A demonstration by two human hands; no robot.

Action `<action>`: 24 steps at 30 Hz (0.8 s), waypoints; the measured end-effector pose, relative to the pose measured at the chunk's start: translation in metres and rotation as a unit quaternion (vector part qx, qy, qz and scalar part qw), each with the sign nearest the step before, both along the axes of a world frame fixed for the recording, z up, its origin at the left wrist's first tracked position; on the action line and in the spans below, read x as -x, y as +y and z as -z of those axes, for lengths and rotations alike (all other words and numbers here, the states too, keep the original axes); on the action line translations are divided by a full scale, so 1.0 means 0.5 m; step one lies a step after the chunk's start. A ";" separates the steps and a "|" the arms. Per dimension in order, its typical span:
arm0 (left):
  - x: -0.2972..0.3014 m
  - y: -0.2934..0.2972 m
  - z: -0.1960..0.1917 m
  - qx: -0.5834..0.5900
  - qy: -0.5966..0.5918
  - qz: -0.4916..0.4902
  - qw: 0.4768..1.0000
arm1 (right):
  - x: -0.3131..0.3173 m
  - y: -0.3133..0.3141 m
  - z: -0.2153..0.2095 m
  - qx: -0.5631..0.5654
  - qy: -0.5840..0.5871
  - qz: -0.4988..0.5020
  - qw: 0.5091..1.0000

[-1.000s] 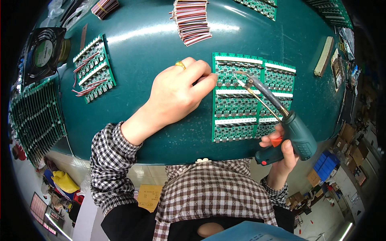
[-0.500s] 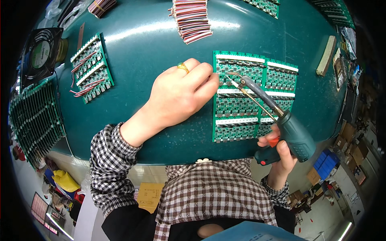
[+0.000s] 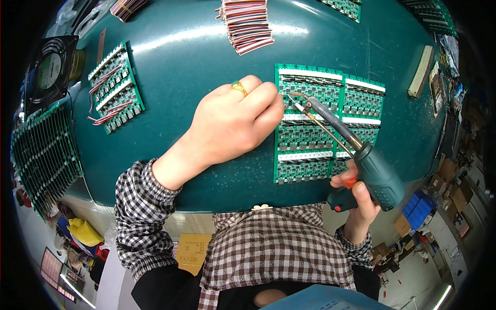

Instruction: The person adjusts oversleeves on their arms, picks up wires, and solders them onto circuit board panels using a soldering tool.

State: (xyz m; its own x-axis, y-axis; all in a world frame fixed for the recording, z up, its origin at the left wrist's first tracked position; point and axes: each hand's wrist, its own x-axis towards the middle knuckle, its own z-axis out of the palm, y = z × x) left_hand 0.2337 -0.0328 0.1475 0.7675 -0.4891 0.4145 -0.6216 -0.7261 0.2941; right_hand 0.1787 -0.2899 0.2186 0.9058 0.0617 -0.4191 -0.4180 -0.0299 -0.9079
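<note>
Both hands busy: right hand [image 3: 356, 199] grips soldering gun [image 3: 361, 160]; left hand [image 3: 235, 121] presses green circuit panel [image 3: 325, 124].

From my remote station I see an evenly bright scene lit from overhead: a broad white glare band runs across the far part of the teal table [image 3: 196, 62]. Soft, short shadows sit under the left hand [image 3: 232, 124] and the soldering gun [image 3: 361, 165]. The centre is sharp; fisheye distortion bows the table's edge, and a black vignette rings the corners. Detail at the rim is compressed and slightly soft
</note>
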 end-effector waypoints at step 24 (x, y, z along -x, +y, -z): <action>-0.002 -0.007 -0.013 -0.020 -0.002 0.005 1.000 | -0.003 0.000 0.002 0.029 -0.034 -0.040 0.998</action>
State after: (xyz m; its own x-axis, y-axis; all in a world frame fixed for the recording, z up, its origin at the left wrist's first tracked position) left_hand 0.2349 -0.0363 0.1542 0.7610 -0.5120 0.3984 -0.6295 -0.7312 0.2628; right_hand 0.1802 -0.2899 0.2175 0.9253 0.1126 -0.3621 -0.3501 -0.1134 -0.9298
